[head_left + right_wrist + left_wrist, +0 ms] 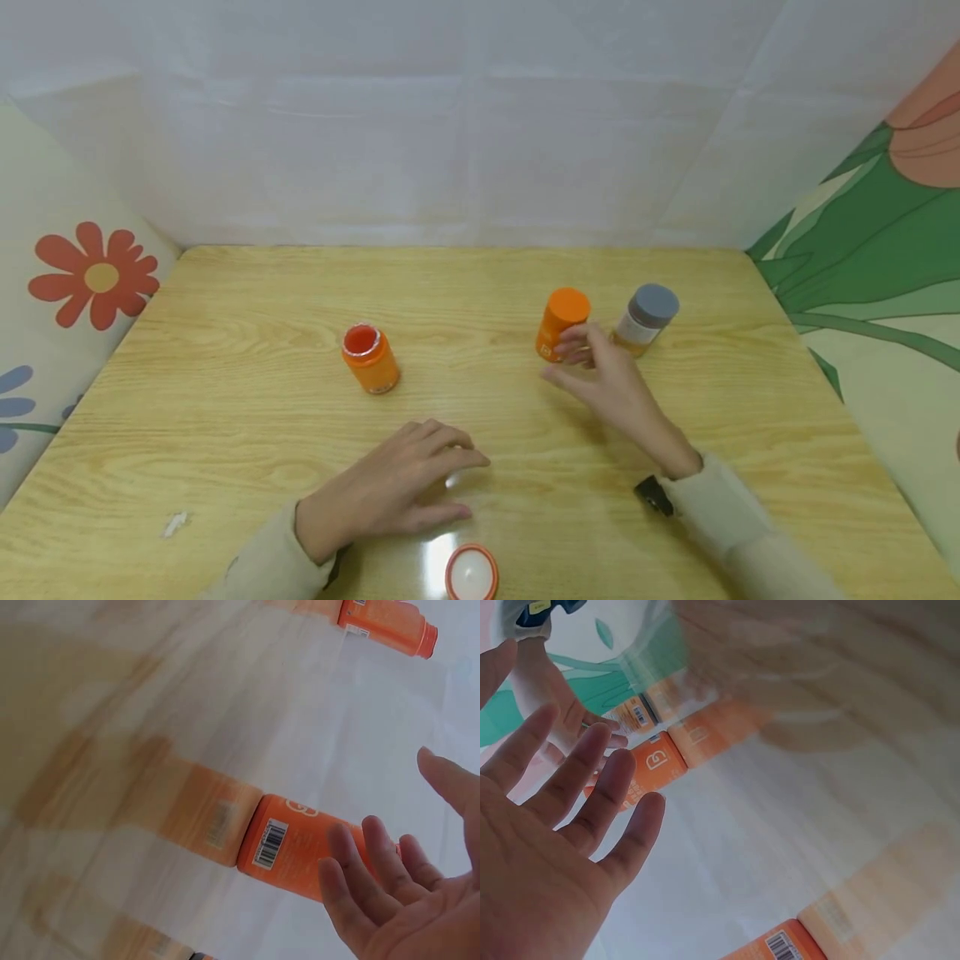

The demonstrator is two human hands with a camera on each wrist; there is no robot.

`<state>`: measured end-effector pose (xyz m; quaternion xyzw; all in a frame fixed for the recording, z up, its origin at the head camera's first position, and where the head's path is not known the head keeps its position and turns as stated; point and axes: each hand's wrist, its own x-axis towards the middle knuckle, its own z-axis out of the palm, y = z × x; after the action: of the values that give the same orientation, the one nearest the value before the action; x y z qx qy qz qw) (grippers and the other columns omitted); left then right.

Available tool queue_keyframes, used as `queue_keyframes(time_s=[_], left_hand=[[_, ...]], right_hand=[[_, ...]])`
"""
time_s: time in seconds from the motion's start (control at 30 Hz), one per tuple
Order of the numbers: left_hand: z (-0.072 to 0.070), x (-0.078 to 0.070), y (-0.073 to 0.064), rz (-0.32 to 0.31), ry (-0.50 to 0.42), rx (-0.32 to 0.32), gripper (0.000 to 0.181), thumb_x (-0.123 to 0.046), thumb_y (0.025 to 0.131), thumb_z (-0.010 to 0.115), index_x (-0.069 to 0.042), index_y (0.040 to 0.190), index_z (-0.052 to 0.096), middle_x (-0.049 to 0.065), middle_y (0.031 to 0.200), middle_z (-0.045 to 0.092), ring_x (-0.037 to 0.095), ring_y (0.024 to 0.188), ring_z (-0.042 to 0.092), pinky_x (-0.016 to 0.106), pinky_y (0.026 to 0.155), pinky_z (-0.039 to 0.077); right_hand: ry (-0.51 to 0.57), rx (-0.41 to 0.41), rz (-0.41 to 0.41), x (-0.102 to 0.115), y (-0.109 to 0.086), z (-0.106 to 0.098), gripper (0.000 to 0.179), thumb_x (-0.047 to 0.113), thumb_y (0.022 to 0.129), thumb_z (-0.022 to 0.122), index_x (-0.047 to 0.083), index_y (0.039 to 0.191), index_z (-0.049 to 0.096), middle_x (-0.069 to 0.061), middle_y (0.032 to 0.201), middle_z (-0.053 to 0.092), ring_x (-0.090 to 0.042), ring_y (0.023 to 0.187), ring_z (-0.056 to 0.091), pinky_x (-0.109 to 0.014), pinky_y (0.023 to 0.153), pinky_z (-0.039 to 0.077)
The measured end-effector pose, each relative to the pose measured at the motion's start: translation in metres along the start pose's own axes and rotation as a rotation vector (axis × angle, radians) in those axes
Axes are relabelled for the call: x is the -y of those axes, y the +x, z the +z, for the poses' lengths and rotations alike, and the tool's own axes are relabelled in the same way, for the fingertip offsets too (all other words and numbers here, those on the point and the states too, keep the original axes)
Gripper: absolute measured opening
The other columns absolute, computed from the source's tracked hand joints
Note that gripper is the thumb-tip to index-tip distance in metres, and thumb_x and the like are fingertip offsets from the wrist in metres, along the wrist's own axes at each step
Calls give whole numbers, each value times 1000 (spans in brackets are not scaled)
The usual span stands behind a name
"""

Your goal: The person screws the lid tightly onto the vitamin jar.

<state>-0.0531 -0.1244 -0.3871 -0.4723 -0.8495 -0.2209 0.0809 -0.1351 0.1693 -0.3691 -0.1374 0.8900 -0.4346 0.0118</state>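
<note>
My right hand [611, 387] is beside a capped orange bottle [566, 310], its fingers spread and slightly bent. In the right wrist view the fingers overlap the orange bottle [289, 844] without curling round it; I cannot tell whether they touch. A bottle with a grey lid [654, 307] stands just to the right, partly behind that hand. My left hand [397, 479] hovers palm down over the near middle of the table, fingers apart, holding nothing. An uncapped orange bottle [375, 367] stands upright at the left. Near the front edge of the view lies a loose cap [472, 573], its white inside up.
The wooden table [247, 333] has a glossy top that reflects the bottles. A white cloth [465, 150] hangs behind it. Floral panels flank both sides, with a red flower [101, 277] on the left one. A small white mark [175, 523] shows at the near left.
</note>
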Motion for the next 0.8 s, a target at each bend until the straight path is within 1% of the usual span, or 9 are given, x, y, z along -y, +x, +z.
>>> queue_keyframes(time_s=[0.17, 0.33, 0.53, 0.7, 0.8], left_hand=[[1, -1, -2, 8, -1, 15, 48, -48, 90, 68, -22, 130, 61, -4, 121, 62, 14, 110, 57, 34, 91, 48], [0, -3, -2, 1, 3, 46, 52, -53, 89, 66, -22, 130, 61, -4, 121, 62, 14, 112, 56, 34, 93, 47], [0, -6, -4, -28, 5, 95, 56, -61, 87, 63, -24, 129, 61, -6, 121, 62, 13, 113, 56, 36, 96, 46], [0, -10, -3, -58, -4, 145, 61, -65, 83, 65, -25, 129, 62, -8, 120, 62, 12, 114, 56, 35, 97, 46], [-1, -12, -3, -62, -5, 159, 63, -66, 80, 68, -25, 128, 63, -9, 120, 62, 11, 113, 56, 34, 96, 46]], right_hand=[[-19, 32, -13, 4, 1, 5, 48, 22, 86, 77, 2, 124, 56, -15, 120, 65, -32, 107, 66, -50, 92, 52], [-13, 45, -54, 8, 3, 12, 46, 20, 86, 77, 2, 124, 58, -16, 120, 66, -34, 108, 66, -49, 92, 53], [14, 69, -83, 13, 7, 19, 48, 18, 86, 77, 2, 127, 57, -17, 124, 66, -35, 112, 66, -49, 94, 52], [16, 101, -106, 15, 12, 26, 49, 19, 87, 76, 1, 129, 58, -16, 127, 65, -35, 114, 65, -49, 95, 52], [14, 111, -131, 16, 14, 30, 49, 20, 87, 76, 1, 130, 59, -16, 128, 65, -35, 114, 65, -49, 94, 53]])
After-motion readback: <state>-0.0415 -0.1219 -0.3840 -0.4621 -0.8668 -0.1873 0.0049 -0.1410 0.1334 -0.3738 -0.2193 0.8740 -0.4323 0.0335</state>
